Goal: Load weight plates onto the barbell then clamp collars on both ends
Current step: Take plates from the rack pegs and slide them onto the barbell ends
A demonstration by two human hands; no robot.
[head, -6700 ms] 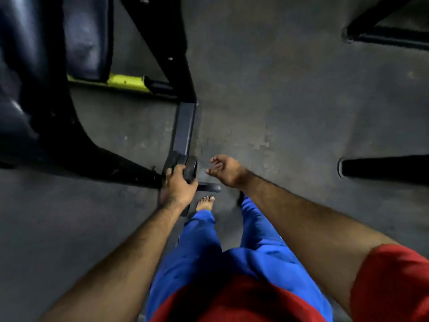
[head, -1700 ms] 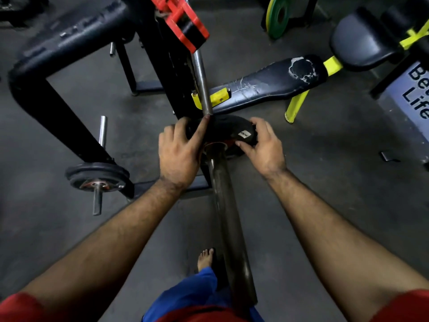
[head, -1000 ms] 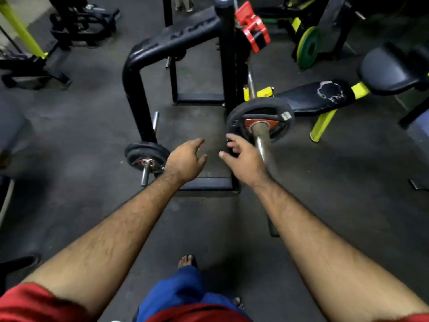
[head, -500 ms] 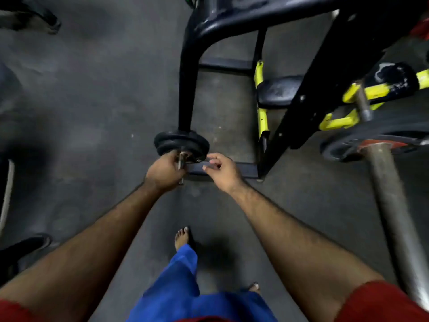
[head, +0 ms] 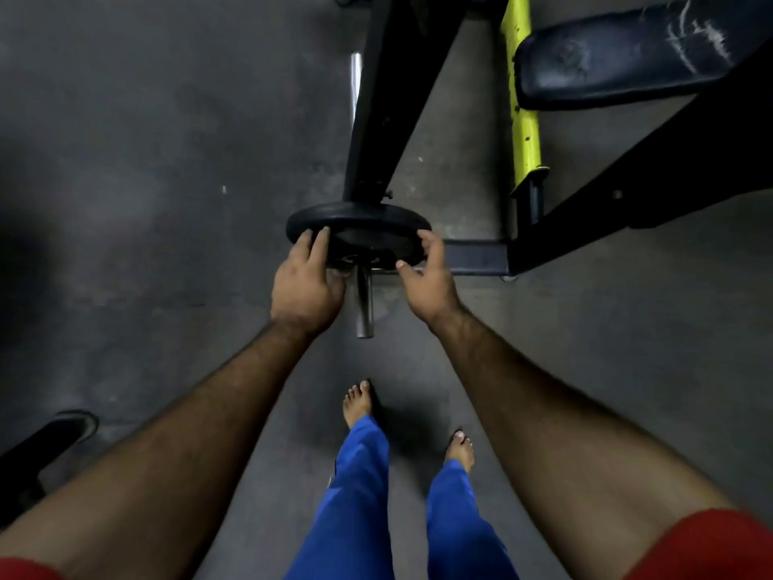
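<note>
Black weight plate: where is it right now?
In the head view, the black weight plate sits centre frame on a steel storage peg at the foot of the black rack upright, between the left hand and right hand.

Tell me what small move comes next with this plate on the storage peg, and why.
Probably slide the black plate toward you along the steel peg until it clears the tip. The left hand and right hand already sit on opposite rims, and the plate is still threaded on the peg.
</note>
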